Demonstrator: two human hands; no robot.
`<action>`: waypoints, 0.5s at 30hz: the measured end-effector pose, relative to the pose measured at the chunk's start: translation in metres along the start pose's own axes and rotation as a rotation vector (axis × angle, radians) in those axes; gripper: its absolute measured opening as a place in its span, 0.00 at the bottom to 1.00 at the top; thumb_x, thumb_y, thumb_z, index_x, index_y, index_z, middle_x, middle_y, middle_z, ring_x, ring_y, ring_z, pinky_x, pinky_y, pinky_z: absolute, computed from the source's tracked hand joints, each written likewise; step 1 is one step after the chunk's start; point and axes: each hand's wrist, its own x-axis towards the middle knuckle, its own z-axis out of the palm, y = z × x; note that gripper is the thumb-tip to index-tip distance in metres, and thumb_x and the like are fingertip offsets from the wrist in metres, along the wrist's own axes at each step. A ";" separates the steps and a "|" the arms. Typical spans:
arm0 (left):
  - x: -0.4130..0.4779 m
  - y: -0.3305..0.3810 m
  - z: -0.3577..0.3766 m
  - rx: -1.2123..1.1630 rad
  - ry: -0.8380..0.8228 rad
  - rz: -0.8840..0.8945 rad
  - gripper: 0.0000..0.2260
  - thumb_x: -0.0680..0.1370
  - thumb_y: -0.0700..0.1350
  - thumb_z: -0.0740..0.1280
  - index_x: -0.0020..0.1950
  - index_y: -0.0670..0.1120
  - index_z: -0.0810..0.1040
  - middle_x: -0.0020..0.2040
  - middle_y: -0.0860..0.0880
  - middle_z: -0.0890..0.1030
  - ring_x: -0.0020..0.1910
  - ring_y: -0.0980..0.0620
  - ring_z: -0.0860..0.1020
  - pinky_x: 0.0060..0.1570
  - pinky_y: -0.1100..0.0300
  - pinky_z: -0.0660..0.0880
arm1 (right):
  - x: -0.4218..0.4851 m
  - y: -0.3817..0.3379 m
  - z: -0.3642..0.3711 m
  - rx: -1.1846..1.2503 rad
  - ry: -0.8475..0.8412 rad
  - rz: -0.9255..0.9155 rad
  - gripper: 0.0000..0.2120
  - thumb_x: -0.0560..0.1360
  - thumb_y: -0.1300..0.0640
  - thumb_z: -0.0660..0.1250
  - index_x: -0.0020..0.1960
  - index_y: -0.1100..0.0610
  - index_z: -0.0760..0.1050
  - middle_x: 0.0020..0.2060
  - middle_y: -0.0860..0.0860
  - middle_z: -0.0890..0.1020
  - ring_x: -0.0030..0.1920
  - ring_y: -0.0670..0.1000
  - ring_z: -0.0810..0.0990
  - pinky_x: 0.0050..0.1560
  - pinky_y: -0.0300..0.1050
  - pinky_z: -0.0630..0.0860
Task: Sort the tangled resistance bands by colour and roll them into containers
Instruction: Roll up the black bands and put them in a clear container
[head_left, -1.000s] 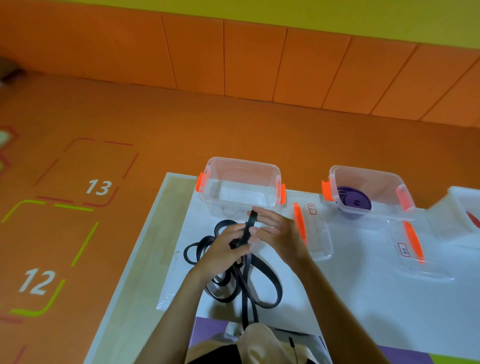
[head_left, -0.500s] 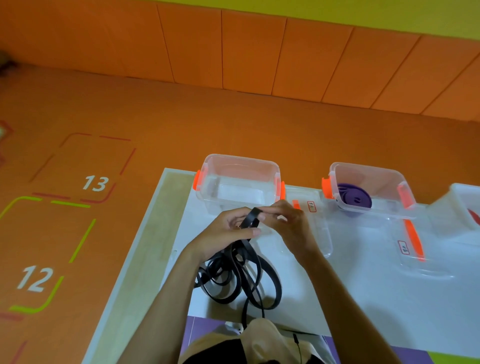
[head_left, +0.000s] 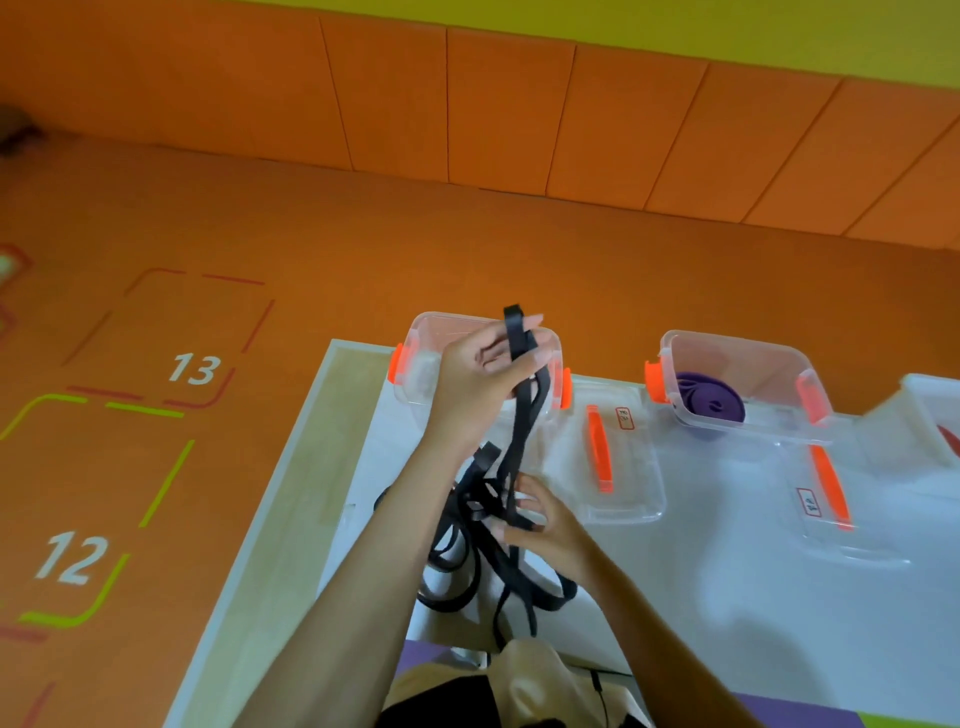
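Head view has us untangling: our left hand (head_left: 483, 379) grips the black band (head_left: 524, 426) high by the empty box (head_left: 415, 376), our right hand (head_left: 543, 519) pinches its knot lower; next, we judge, loops need freeing.

Black bands (head_left: 524, 431), tangled: upper loop gripped by left hand (head_left: 483, 379) before a clear container (head_left: 421, 358); right hand (head_left: 545, 530) pinches strands lower. Purple band (head_left: 711, 402), coiled, in neighbouring container (head_left: 753, 364).
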 end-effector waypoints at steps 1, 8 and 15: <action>0.002 0.007 0.003 0.000 -0.006 0.025 0.14 0.78 0.41 0.78 0.62 0.53 0.86 0.57 0.50 0.89 0.61 0.51 0.86 0.66 0.42 0.81 | 0.002 0.005 0.002 -0.040 0.067 -0.017 0.33 0.73 0.45 0.80 0.74 0.38 0.69 0.67 0.36 0.77 0.71 0.43 0.74 0.65 0.39 0.73; 0.005 0.047 0.012 -0.084 0.005 0.099 0.17 0.78 0.39 0.78 0.65 0.48 0.83 0.61 0.51 0.87 0.63 0.51 0.85 0.54 0.54 0.85 | 0.013 -0.018 -0.024 -0.068 0.371 -0.077 0.09 0.79 0.52 0.73 0.45 0.42 0.76 0.40 0.42 0.86 0.43 0.43 0.86 0.43 0.36 0.81; 0.003 0.048 -0.014 0.006 0.112 0.120 0.16 0.79 0.42 0.77 0.64 0.52 0.81 0.63 0.57 0.85 0.67 0.54 0.81 0.70 0.46 0.78 | -0.004 -0.064 -0.058 0.087 0.488 -0.182 0.05 0.78 0.58 0.75 0.45 0.52 0.81 0.40 0.49 0.89 0.40 0.51 0.89 0.41 0.53 0.88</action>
